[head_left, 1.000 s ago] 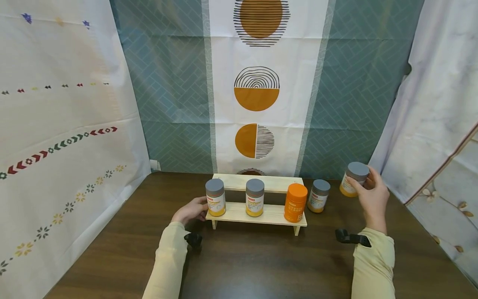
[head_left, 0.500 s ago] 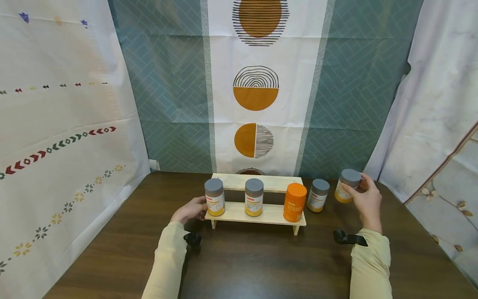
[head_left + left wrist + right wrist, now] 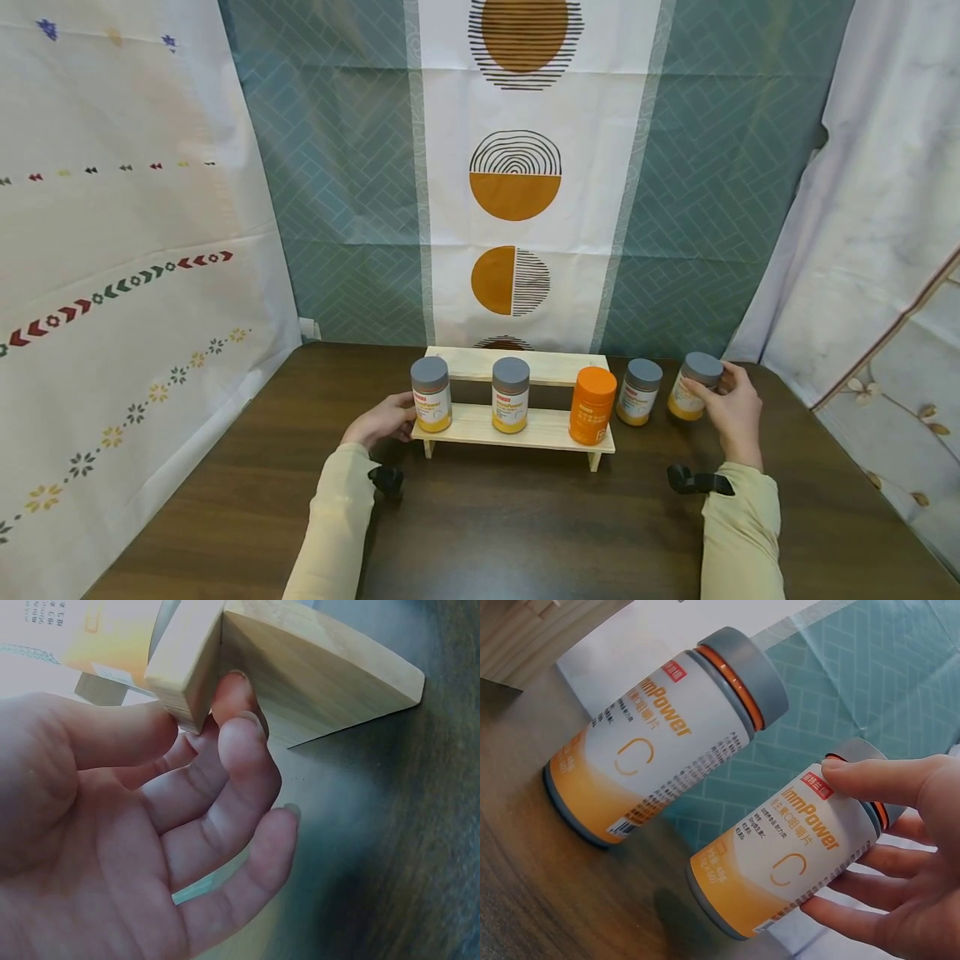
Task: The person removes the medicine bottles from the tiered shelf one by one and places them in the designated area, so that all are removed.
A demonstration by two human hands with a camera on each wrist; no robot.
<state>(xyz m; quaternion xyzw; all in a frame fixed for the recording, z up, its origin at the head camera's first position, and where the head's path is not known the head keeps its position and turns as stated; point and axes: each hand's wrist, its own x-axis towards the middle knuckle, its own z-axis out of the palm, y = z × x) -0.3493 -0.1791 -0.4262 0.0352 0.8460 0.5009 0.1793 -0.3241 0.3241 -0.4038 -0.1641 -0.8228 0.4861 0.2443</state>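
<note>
My right hand [image 3: 733, 410] grips a pill bottle [image 3: 787, 847] with a grey lid and a white and yellow label, thumb on the label and fingers behind. The bottle is upright, close over the table. Beside it on the left stands a matching bottle [image 3: 639, 393]. My left hand [image 3: 165, 802] pinches the end of the lower board of a small two-tier wooden shelf [image 3: 472, 423], thumb on one face and fingertips curled at the other. On that board stand two grey-lidded bottles, one at the left end [image 3: 432, 396] and one mid-board [image 3: 511, 397], plus an orange bottle [image 3: 592, 407] at the right.
The dark wooden table [image 3: 510, 533] spreads in front of the shelf. A teal and white patterned cloth [image 3: 352, 208] hangs right behind it. White printed cloths hang at the left [image 3: 135, 275] and right [image 3: 885, 250] sides.
My right hand has lowered its bottle and moved it left, closer to the standing grey-lidded bottle. The left hand stays at the shelf's end.
</note>
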